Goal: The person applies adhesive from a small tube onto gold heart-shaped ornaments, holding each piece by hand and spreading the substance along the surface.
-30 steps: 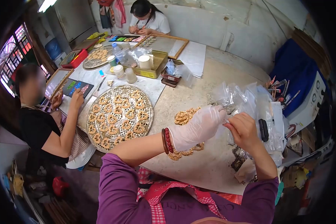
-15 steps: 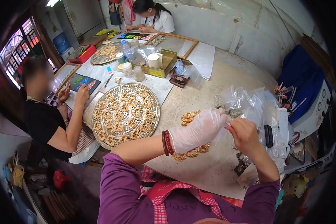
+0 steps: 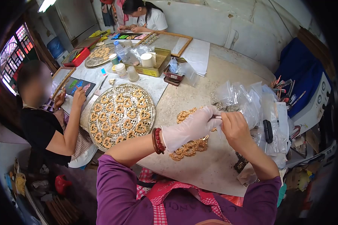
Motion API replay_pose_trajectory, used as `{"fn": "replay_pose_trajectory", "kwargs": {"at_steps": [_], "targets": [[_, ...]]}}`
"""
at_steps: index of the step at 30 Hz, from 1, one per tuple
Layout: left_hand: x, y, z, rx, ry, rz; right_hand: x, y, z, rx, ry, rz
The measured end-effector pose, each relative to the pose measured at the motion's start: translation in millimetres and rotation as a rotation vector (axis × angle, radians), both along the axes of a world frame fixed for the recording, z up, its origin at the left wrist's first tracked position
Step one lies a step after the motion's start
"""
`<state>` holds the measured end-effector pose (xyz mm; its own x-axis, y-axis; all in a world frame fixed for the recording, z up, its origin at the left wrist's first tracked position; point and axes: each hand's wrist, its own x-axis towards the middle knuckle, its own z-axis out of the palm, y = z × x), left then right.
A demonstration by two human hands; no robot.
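My left hand [image 3: 191,126] wears a thin, translucent white glove and reaches to the right over the table, its fingers stretched toward my other hand. With bare fingers, my right hand [image 3: 236,129] pinches the glove near its fingertips; the exact spot is partly hidden. Under and behind the gloved hand lie gold-coloured openwork ornaments [image 3: 189,149], with more of the gold pieces [image 3: 184,114] just beyond it. Red and brown bead bracelets [image 3: 158,141] circle my left wrist.
A round perforated tray [image 3: 151,112] of gold ornaments stands left of my arm. Clear plastic bags [image 3: 248,98] and a black object [image 3: 267,131] lie at right. Jars [image 3: 132,74] and a metal tin [image 3: 159,69] stand farther back. Co-workers [image 3: 50,125] sit at left and at the far end.
Both hands have shifted slightly left and up in the view, which has itself moved a little. The fingers of my gloved hand now show more distinctly, and my right hand still pinches the glove.
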<state>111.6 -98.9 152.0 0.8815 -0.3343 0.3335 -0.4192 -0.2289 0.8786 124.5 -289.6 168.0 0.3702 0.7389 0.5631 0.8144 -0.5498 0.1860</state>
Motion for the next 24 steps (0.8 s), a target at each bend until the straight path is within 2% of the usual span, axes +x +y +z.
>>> {"fn": "replay_pose_trajectory", "kwargs": {"at_steps": [1,3,4,10,12,13,14,17,18,21,24], "targets": [[4.3,1.8,1.7,0.002,0.002,-0.005,1.8,1.1,-1.4,0.015,-0.036,0.012],[14.0,4.3,3.9,-0.005,0.228,0.034,5.6,4.1,-5.2,0.029,-0.064,0.018],[16.7,4.0,3.3,-0.007,0.343,0.048,8.1,5.1,-7.1,0.067,0.004,0.022],[25.6,-4.0,-10.5,0.053,0.078,0.076,12.2,-3.7,-9.0,0.164,0.290,-0.082],[26.6,-5.1,-12.8,0.074,-0.120,0.118,13.7,-5.1,-6.7,0.246,0.579,-0.100],[27.0,-5.9,-12.2,0.075,-0.115,0.093,14.5,-6.3,-5.4,0.293,0.718,-0.100],[27.0,-6.3,-10.2,0.081,-0.128,0.075,14.1,-8.4,-2.5,0.303,0.721,-0.120],[27.6,-5.7,-3.7,0.091,-0.153,0.032,9.1,-13.6,7.9,0.477,1.215,-0.072],[29.0,-4.9,-1.8,0.132,-0.160,0.020,6.8,-14.0,5.8,0.485,1.218,-0.084],[28.8,-6.7,1.6,0.208,-0.171,-0.004,1.8,-15.3,-3.9,0.343,0.499,-0.078],[26.3,-9.6,4.4,0.259,-0.226,-0.023,4.5,-19.7,-14.1,0.353,0.463,-0.084]]}}
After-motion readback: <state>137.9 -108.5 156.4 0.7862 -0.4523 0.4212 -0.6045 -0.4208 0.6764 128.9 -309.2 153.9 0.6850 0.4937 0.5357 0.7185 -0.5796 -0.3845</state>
